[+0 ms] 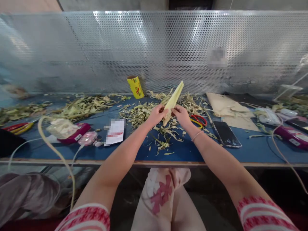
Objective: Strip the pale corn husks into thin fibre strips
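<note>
- Right now both hands are up over the middle of the blue bench (183, 154): my left hand (157, 115) and my right hand (181, 115) each have a closed grip on the lower end of a pale green-yellow leaf strip (173, 98), which slants up and away towards the perforated metal screen (154, 51).
- To work this strip well, I judge the two grips should stay close together at the base, thumbs on top, pulling apart evenly so the leaf splits along its length rather than tearing across.
- I would keep the strip raised clear of the heap of trimmings (144, 114) below, so loose shreds do not catch in it.
- Red-handled scissors (200, 120) lie just beside my right hand, partly under the scraps; a careless drop of the wrist could meet them.
- A dark phone (226, 134) lies flat further right, near the cardboard sheet (223, 106), and well clear of the hands.
- A yellow roll (135, 86) stands tilted at the back against the screen.
- To the left sit a packet of tissues (63, 128), a pink device (88, 138) with a white cable, and a paper slip (115, 131).
- A second pair of scissors (18, 127) lies at the far left, well apart.
- A long pale cord (56, 150) loops off the bench edge near my left arm and could snag the elbow.
</note>
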The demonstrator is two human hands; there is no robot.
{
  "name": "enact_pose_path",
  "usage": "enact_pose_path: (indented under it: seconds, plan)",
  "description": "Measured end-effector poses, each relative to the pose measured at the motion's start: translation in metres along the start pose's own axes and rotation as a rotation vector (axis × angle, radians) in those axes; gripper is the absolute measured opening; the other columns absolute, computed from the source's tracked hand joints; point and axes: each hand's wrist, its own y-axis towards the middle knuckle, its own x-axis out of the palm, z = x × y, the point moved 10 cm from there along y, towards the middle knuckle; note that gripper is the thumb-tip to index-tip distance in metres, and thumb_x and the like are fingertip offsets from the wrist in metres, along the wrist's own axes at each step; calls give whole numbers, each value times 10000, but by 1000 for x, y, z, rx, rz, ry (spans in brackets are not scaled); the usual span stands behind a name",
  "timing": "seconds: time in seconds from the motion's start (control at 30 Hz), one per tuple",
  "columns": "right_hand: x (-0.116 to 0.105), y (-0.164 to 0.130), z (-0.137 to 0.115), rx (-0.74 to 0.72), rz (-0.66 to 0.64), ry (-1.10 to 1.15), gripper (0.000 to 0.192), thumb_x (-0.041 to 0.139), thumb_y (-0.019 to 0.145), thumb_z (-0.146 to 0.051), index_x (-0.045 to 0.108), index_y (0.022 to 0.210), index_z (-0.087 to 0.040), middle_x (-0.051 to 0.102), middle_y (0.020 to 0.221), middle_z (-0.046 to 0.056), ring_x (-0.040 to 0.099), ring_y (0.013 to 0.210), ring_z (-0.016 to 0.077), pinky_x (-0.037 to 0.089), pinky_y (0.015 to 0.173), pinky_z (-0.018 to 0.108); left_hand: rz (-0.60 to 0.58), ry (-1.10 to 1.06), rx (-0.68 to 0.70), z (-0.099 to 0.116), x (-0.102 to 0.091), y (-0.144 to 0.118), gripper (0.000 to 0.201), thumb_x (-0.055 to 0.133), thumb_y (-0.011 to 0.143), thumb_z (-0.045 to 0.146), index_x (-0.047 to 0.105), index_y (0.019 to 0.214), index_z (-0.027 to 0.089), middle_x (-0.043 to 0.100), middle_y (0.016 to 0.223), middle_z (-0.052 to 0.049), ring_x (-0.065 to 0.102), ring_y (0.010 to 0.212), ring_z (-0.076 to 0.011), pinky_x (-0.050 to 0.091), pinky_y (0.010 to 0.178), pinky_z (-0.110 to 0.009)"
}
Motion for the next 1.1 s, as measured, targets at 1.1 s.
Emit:
enact_pose_path:
  seconds: [1.1]
  plan:
    - [-14, -5, -21, -71, 138, -75, 302, 643, 735, -406, 429, 843, -222, 509, 841, -21, 479, 548, 75, 448, 557, 271, 112, -391, -79, -9, 6, -4, 255, 653, 794, 397, 553, 699, 182, 591, 647, -14, 576, 627, -151, 505, 603, -276]
